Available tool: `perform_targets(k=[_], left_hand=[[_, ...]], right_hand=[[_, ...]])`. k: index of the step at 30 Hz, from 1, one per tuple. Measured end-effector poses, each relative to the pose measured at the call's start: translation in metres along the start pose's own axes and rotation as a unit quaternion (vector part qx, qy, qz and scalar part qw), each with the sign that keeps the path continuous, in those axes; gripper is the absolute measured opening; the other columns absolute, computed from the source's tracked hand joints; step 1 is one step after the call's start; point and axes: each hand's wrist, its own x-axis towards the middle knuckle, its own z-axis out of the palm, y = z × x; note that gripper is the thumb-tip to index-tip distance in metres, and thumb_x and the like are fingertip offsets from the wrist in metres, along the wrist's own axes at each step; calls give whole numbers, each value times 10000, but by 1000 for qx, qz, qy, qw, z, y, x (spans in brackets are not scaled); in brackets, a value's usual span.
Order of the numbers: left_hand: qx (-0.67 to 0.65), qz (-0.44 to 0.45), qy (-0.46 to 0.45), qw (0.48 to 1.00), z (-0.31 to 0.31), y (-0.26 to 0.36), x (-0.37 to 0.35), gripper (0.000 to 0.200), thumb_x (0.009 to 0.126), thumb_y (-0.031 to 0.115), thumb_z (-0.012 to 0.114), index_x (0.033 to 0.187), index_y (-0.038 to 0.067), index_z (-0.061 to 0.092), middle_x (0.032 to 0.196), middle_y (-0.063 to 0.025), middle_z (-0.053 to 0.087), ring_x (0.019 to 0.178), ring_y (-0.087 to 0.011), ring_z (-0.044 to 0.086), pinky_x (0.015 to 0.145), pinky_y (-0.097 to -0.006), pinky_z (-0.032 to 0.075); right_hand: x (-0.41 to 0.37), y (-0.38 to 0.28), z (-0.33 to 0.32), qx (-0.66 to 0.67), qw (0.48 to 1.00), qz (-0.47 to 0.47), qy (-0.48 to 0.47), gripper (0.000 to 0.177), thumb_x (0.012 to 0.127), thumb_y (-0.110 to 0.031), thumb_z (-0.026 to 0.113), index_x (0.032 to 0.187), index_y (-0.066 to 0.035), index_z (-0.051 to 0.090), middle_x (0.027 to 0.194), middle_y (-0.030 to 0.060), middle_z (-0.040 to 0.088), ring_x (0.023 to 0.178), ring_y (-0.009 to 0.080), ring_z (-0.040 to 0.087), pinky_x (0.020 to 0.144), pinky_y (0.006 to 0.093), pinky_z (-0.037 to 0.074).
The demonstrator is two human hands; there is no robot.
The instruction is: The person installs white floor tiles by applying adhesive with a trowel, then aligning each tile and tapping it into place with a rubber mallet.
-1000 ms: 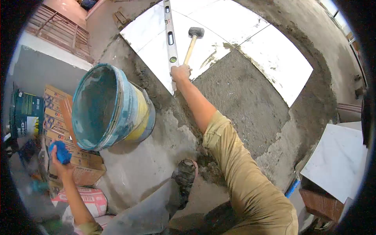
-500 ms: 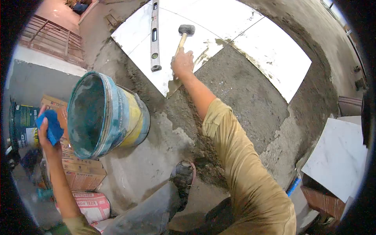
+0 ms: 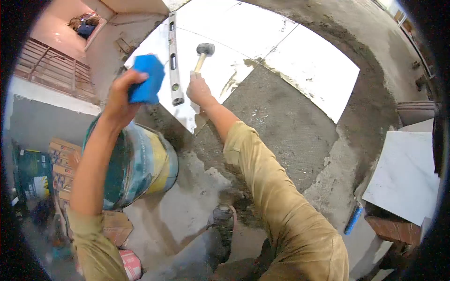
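Observation:
My left hand (image 3: 123, 96) is closed around a blue sponge (image 3: 149, 78), raised above the bucket and beside the spirit level. The fingers of my right hand (image 3: 199, 90) are wrapped round the wooden handle of a rubber mallet (image 3: 205, 49), whose black head is over a white floor tile (image 3: 220, 33). A silver spirit level (image 3: 174, 70) lies lengthwise on the tile, left of the mallet. Smears of wet mortar mark the tile's edge near my right hand. Bare grey mortar (image 3: 281, 117) spreads to the right of that hand.
A large paint-stained bucket (image 3: 149, 159) stands at left, partly behind my left arm. Cardboard boxes (image 3: 65, 164) and a dark green container (image 3: 33, 173) are beyond it. At right, a loose marbled tile (image 3: 403, 173) leans near a blue-handled tool (image 3: 354, 219). My shoe (image 3: 221, 220) is below.
My left hand has risen from beside the bucket with the sponge, moving up and right toward the spirit level. My right hand keeps its place on the mallet; the view has shifted slightly.

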Motion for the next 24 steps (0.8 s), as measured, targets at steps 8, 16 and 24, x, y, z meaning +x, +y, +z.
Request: perform_targets(k=[8,16,24], left_hand=[[297,114,31,948,65,-149,172,641,811,264,727,1373,96,469,1273,-157,589,1030,-283,628,871,-394,523],[455,127,178,863,119,-214,302,377,779,200,728,1056,-14,588,1073,-243,649,1039,-388,615,881,-473,486],[414,227,72,878,186,-225,339,352,740,98,675,1092,116,675,1022,-153,707,956,-326,676,849,-406,532]], right_hand=[[-120,-37,-227,-46,912,-160,-374,146,888,-157,531,902,-23,588,867,215,617,805,412,615,695,496,504],[-284,-117,-504,-149,855,261,-423,215,854,-113,627,1058,-49,620,843,190,625,779,382,624,682,441,510],[-353,-152,-510,-106,850,481,-186,258,844,-79,652,1098,-36,643,803,175,636,712,341,642,644,379,512]])
